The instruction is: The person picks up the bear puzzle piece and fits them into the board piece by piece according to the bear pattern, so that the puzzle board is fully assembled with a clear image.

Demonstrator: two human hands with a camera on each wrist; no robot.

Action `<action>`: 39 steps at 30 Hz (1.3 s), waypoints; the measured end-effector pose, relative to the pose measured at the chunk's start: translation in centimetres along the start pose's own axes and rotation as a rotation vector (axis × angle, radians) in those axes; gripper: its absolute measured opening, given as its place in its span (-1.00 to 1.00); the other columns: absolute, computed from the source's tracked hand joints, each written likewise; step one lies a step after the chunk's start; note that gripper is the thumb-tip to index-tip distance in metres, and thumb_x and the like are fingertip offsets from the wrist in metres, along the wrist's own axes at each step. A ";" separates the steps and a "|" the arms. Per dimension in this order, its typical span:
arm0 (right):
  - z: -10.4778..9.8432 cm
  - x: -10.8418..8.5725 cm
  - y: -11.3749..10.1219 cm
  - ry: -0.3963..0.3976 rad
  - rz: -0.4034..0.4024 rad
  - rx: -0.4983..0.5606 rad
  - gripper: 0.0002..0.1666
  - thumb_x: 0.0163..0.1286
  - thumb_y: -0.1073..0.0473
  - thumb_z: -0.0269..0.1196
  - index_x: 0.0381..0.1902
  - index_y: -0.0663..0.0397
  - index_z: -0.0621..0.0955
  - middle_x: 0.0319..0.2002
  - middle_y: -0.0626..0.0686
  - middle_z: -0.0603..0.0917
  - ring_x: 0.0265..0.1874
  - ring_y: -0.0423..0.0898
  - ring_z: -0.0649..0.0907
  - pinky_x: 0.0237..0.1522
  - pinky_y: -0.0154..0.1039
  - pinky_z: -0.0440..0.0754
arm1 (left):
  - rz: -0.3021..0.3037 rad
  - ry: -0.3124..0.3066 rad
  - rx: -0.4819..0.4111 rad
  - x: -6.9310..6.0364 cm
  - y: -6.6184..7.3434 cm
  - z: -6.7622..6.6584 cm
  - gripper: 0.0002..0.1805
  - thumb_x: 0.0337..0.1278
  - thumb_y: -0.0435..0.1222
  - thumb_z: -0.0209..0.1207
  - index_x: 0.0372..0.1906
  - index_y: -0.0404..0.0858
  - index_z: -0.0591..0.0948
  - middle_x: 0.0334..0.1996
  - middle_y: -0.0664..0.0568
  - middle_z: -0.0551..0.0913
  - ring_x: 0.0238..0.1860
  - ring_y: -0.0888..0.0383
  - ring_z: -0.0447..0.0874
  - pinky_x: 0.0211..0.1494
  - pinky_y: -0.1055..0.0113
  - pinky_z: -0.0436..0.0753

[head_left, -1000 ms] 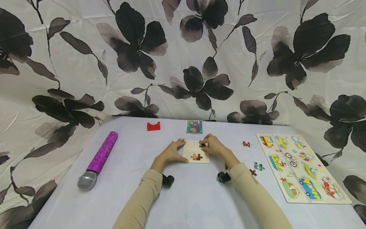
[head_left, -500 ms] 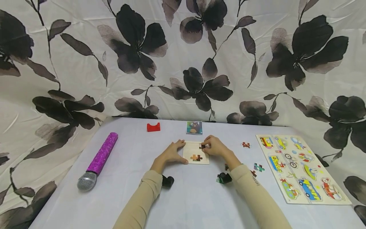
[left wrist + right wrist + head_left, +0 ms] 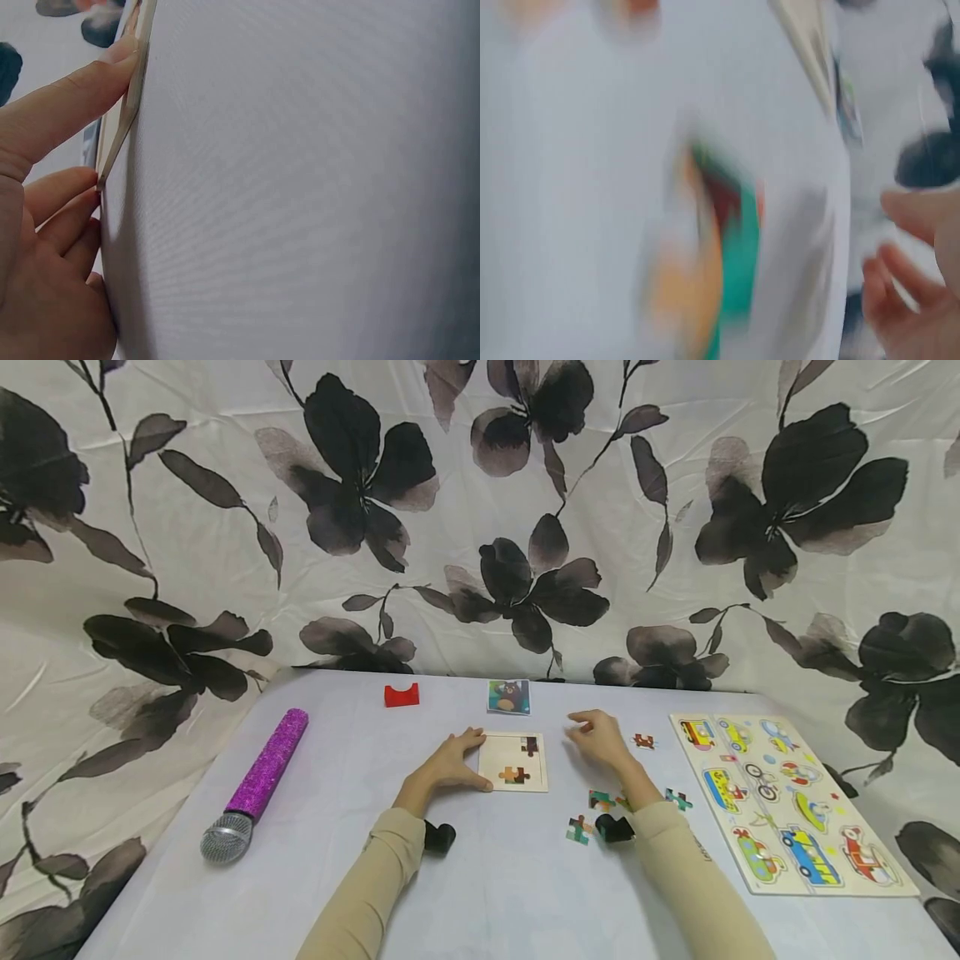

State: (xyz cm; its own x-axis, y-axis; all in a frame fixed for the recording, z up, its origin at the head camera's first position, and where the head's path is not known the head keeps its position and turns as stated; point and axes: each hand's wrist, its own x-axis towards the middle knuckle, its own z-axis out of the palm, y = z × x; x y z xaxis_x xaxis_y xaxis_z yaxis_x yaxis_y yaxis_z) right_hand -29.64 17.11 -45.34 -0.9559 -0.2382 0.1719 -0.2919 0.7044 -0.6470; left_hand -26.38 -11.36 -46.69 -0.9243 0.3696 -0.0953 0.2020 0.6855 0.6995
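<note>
Hanging behind everything, a floral cloth [image 3: 450, 485] backs the white table [image 3: 495, 877]; on it, the vehicle board [image 3: 787, 806] lies far right and the pink microphone [image 3: 262, 777] far left. Between them sits the pale tray [image 3: 498, 756], flat, its near and far left corners braced by the left hand [image 3: 447, 758], thumb and fingers spread apart. The right hand [image 3: 598, 739] hovers beside the tray, fingers loosely bent, thumb tip apart, nothing visible between them. Beyond the tray lie a bear card [image 3: 509, 697] and a red block [image 3: 401, 696]. Inside it are a brown-orange pair [image 3: 515, 774] and a dark piece [image 3: 530, 746]; most is bare, so filling seems barely begun. Next, I judge, the right hand should pinch one loose piece, perhaps the red-brown piece [image 3: 643, 741] or the green piece [image 3: 579, 829], while the left steadies the tray.
</note>
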 end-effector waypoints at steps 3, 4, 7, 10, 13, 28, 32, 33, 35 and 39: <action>-2.1 -0.8 1.8 0.146 0.147 -0.086 -0.52 0.27 0.24 0.20 0.08 0.46 0.51 -0.01 0.45 0.54 -0.05 0.29 0.53 -0.01 0.12 0.48 | -0.003 -0.001 -0.003 0.0 -0.1 0.0 0.02 -0.36 -0.18 0.52 0.34 -0.38 0.31 0.41 -0.11 0.19 0.46 -0.03 -0.04 0.48 0.05 -0.12; -2.8 -1.1 2.4 0.177 0.212 -0.119 -0.49 0.28 0.22 0.20 0.11 0.47 0.48 0.00 0.47 0.51 -0.01 0.32 0.49 0.04 0.15 0.43 | -0.008 -0.002 -0.009 0.0 -0.2 0.1 0.02 -0.36 -0.18 0.52 0.34 -0.37 0.30 0.41 -0.10 0.19 0.46 -0.03 -0.04 0.48 0.04 -0.12; -4.2 -1.9 4.0 0.211 0.389 -0.206 -0.39 0.30 0.11 0.18 0.14 0.52 0.42 0.05 0.52 0.42 0.09 0.37 0.39 0.16 0.17 0.32 | -0.018 -0.004 -0.014 0.0 -0.2 0.2 0.02 -0.35 -0.17 0.52 0.35 -0.36 0.30 0.41 -0.10 0.19 0.46 -0.04 -0.04 0.47 0.02 -0.12; -4.8 -2.5 5.2 0.172 0.515 -0.296 -0.30 0.29 -0.02 0.17 0.06 0.60 0.45 0.03 0.55 0.41 0.02 0.37 0.41 0.11 0.17 0.36 | -0.027 -0.007 -0.025 -0.1 -0.2 0.3 0.02 -0.34 -0.17 0.52 0.35 -0.35 0.30 0.42 -0.10 0.18 0.46 -0.05 -0.05 0.47 0.00 -0.12; -4.8 -2.9 5.6 0.113 0.554 -0.349 -0.26 0.28 -0.11 0.19 -0.11 0.64 0.52 -0.10 0.55 0.48 -0.19 0.28 0.47 -0.08 0.11 0.46 | -0.025 -0.009 -0.022 -0.1 -0.3 0.2 0.02 -0.34 -0.17 0.52 0.35 -0.35 0.30 0.42 -0.10 0.18 0.47 -0.03 -0.05 0.48 0.03 -0.14; -4.3 -2.5 6.0 0.252 0.379 0.103 -0.71 0.24 0.24 0.25 -0.16 0.33 0.49 -0.33 0.22 0.51 -0.41 -0.04 0.51 -0.39 -0.24 0.47 | -0.017 0.000 -0.019 0.0 -0.4 0.2 0.02 -0.36 -0.17 0.52 0.34 -0.35 0.31 0.41 -0.09 0.20 0.46 -0.02 -0.03 0.48 0.05 -0.14; -4.0 -2.1 5.4 0.183 0.283 0.338 -0.74 0.38 0.38 0.06 -0.01 0.41 0.47 -0.16 0.30 0.48 -0.37 -0.17 0.61 -0.33 -0.32 0.67 | -0.020 -0.003 -0.031 0.1 -0.4 0.2 0.02 -0.35 -0.18 0.52 0.35 -0.35 0.31 0.41 -0.09 0.19 0.47 -0.03 -0.04 0.48 0.03 -0.14; -4.0 -2.0 5.1 0.149 0.252 0.387 -0.71 0.40 0.40 0.03 0.04 0.43 0.45 -0.12 0.32 0.46 -0.35 -0.17 0.62 -0.31 -0.32 0.68 | -0.020 -0.004 -0.034 0.1 -0.4 0.2 0.01 -0.35 -0.18 0.52 0.35 -0.35 0.31 0.42 -0.08 0.19 0.47 -0.03 -0.05 0.48 0.03 -0.14; -3.9 -1.7 4.6 0.076 0.195 0.450 -0.64 0.41 0.44 -0.01 0.13 0.46 0.41 -0.03 0.36 0.41 -0.28 -0.13 0.63 -0.25 -0.28 0.68 | -0.026 -0.005 -0.043 0.1 -0.3 0.2 0.01 -0.34 -0.18 0.52 0.35 -0.33 0.30 0.42 -0.08 0.18 0.47 -0.04 -0.06 0.47 0.02 -0.14; -3.0 -0.8 3.2 0.007 0.098 0.481 -0.49 0.33 0.50 0.06 0.25 0.47 0.31 -0.04 0.44 0.43 -0.25 0.02 0.66 -0.24 -0.15 0.68 | -0.042 -0.005 -0.052 0.0 -0.2 0.1 0.02 -0.34 -0.17 0.52 0.36 -0.32 0.30 0.43 -0.08 0.17 0.47 -0.09 -0.10 0.46 -0.04 -0.10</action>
State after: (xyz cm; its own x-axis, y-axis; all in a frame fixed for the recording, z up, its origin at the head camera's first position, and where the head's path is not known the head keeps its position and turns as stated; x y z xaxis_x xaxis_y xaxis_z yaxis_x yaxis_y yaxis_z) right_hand -29.92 21.59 -45.30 -0.9788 -0.1805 0.0965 -0.1533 0.3346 -0.9298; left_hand -26.42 -11.41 -46.87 -0.9301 0.3441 -0.1288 0.1455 0.6667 0.7310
